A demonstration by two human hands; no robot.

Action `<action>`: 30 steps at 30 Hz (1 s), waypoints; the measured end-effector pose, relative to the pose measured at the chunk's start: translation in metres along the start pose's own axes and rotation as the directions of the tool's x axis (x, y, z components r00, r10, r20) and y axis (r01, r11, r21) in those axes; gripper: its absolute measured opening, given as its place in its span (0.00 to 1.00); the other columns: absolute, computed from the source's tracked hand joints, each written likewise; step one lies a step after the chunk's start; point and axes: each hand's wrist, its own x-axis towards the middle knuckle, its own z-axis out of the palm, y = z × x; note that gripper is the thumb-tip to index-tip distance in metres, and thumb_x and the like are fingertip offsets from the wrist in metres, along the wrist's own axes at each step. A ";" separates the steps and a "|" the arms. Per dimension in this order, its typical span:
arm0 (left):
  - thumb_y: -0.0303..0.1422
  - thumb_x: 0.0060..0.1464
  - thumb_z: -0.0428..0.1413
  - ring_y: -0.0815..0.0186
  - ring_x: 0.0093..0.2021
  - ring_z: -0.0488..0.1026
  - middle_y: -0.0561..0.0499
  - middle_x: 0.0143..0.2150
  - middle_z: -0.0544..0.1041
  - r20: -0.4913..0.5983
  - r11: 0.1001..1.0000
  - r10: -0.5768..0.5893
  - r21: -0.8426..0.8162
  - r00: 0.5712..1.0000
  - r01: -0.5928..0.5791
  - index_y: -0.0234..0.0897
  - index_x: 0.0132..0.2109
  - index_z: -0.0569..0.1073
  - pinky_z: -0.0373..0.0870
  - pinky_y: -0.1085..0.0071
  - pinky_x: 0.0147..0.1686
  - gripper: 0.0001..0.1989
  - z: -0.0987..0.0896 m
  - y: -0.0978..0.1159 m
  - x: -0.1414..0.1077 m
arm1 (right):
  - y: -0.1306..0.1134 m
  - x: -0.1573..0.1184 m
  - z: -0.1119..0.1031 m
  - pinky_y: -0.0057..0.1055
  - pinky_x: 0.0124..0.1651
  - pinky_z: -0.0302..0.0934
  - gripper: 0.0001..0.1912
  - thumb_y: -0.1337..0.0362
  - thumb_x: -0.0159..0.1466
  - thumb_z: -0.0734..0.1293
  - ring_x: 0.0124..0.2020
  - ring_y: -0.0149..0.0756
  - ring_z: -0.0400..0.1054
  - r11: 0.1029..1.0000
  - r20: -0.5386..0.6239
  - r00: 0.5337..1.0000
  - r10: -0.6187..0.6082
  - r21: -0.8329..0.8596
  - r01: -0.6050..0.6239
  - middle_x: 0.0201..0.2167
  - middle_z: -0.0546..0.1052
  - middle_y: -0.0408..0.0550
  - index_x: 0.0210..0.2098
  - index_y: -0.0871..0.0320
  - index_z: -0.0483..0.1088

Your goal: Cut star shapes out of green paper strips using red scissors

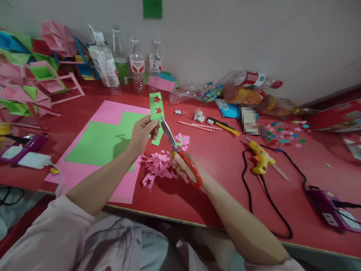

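Between the thumb and fingers of my left hand point(143, 132) is a narrow green paper strip point(156, 104) held upright, with star-shaped holes cut through it. My right hand point(183, 167) grips scissors point(189, 165) with red-orange handles, their blades pointing up at the strip's right edge. Whether the blades touch the paper I cannot tell. Below the hands lies a heap of pink paper scraps point(159, 165). Small pink and green paper stars point(182, 141) are piled just behind the scissors. Under my left forearm are a green sheet point(97, 141) and a larger pink sheet point(124, 188).
A yellow glue gun point(262, 158) with a black cord lies at the right, near a purple power strip point(328, 207). Plastic bottles point(138, 71) stand along the wall. Folded paper crafts point(36, 75) fill the left. Loose stars point(284, 133) and a yellow cutter point(225, 127) lie farther back.
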 end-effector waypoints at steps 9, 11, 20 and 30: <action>0.33 0.54 0.53 0.78 0.14 0.62 0.58 0.16 0.67 0.019 1.000 -0.006 -0.001 1.000 0.006 0.36 0.25 0.68 0.58 0.79 0.16 0.11 0.000 -0.003 0.000 | 0.004 0.000 0.002 0.26 0.18 0.57 0.28 0.36 0.58 0.57 0.07 0.22 0.48 0.999 -0.028 0.999 0.018 0.032 -0.017 0.07 0.56 0.31 0.24 0.56 0.58; 0.33 0.54 0.53 0.78 0.14 0.62 0.58 0.16 0.67 0.019 1.000 -0.010 -0.001 1.000 0.010 0.36 0.24 0.67 0.58 0.79 0.16 0.11 0.001 -0.003 0.000 | 0.002 0.000 0.002 0.26 0.18 0.58 0.28 0.36 0.58 0.57 0.07 0.22 0.48 0.999 -0.032 0.999 0.018 0.034 -0.017 0.06 0.55 0.30 0.23 0.55 0.57; 0.34 0.54 0.53 0.78 0.15 0.61 0.58 0.16 0.66 0.030 0.999 -0.024 -0.036 0.999 0.025 0.37 0.26 0.67 0.57 0.79 0.16 0.11 0.001 -0.009 0.000 | 0.003 0.000 0.007 0.26 0.17 0.60 0.28 0.36 0.58 0.57 0.06 0.23 0.49 0.999 -0.059 0.998 0.033 0.036 -0.031 0.06 0.55 0.30 0.22 0.55 0.57; 0.35 0.54 0.54 0.78 0.16 0.62 0.58 0.17 0.67 0.043 0.999 -0.029 -0.036 0.999 0.031 0.36 0.26 0.67 0.58 0.78 0.17 0.11 0.002 -0.009 -0.001 | 0.006 0.002 0.009 0.26 0.17 0.60 0.27 0.38 0.60 0.57 0.07 0.22 0.50 0.997 -0.081 0.995 0.060 0.049 -0.056 0.07 0.55 0.31 0.23 0.55 0.57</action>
